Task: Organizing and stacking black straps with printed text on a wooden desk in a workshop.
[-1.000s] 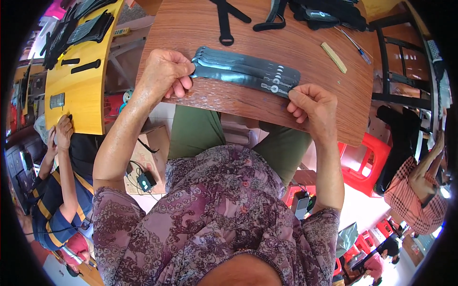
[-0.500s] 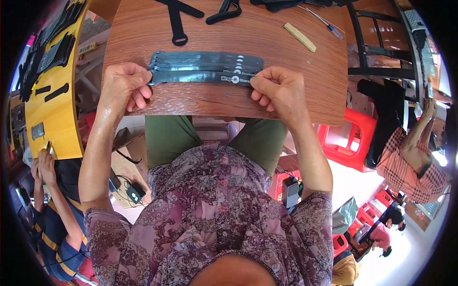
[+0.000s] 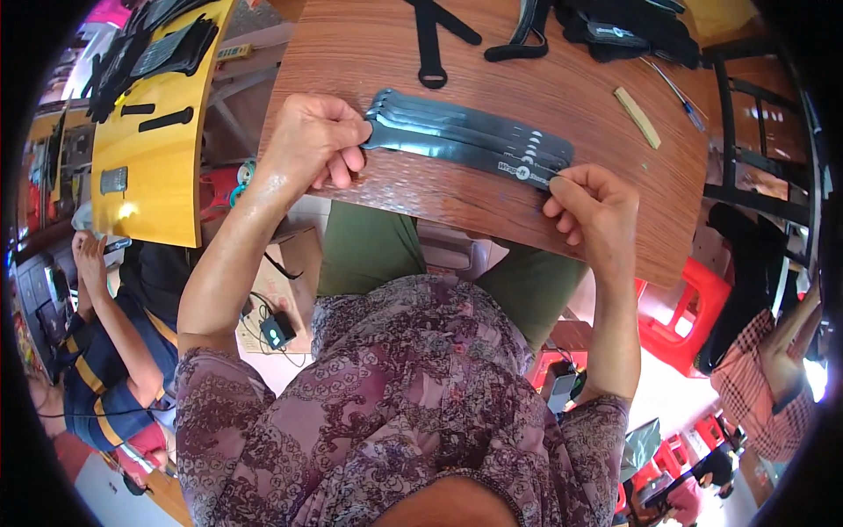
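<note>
A fanned row of black hook-and-loop straps (image 3: 465,130) with white print lies across the brown wooden table (image 3: 334,61). My left hand (image 3: 323,142) pinches the left end of the nearest strap between thumb and forefinger, its other fingers curled. At the right end of that same strap, my right hand (image 3: 599,204) has its thumb and fingertips closed in a similar pinch. The strap stretches flat between both hands, and the others overlap just beyond it.
Beyond the row lie a loose strap (image 3: 428,54), a looped strap (image 3: 518,50) and a black pile (image 3: 615,33). A yellowish stick (image 3: 637,117) and a screwdriver (image 3: 688,104) are at the right. Co-workers sit left, by a yellow table (image 3: 162,189), and right, near a red stool (image 3: 680,316).
My view has turned, so the table and straps appear shifted right and tilted clockwise. Both hands keep their pinch on the strap's ends.
</note>
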Demonstrator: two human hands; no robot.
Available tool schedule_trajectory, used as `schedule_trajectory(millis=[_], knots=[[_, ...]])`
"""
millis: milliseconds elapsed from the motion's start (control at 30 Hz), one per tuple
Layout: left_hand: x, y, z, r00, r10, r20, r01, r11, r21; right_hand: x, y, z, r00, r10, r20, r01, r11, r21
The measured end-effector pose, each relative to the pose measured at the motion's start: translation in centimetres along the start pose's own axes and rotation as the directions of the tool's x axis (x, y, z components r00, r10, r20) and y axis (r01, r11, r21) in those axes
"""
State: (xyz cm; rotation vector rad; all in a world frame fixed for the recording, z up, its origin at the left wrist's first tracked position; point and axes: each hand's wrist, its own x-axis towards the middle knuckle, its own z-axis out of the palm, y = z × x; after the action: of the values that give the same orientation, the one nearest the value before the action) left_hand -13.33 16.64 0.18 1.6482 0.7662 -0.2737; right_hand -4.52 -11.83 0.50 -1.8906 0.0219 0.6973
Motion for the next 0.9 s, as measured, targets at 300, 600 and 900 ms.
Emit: schedule_trajectory(millis=[300,600,900], knots=[[-0.14,0.09,-0.25,1.0,0.004,-0.005,-0.004,0.999,0.041,0.1,-0.06,0.15,1.0,0.005,0.012,-0.005,1.0,0.0],[-0.14,0.01,-0.27,1.0,-0.008,-0.01,0.009,0.998,0.062,0.12,-0.07,0.11,0.999,0.005,0.033,-0.005,1.0,0.006],[-0.17,0.05,-0.21,1.0,0.003,-0.003,-0.003,0.999,0.051,0.09,0.01,0.05,1.0,-0.011,0.021,0.01,1.0,0.014]])
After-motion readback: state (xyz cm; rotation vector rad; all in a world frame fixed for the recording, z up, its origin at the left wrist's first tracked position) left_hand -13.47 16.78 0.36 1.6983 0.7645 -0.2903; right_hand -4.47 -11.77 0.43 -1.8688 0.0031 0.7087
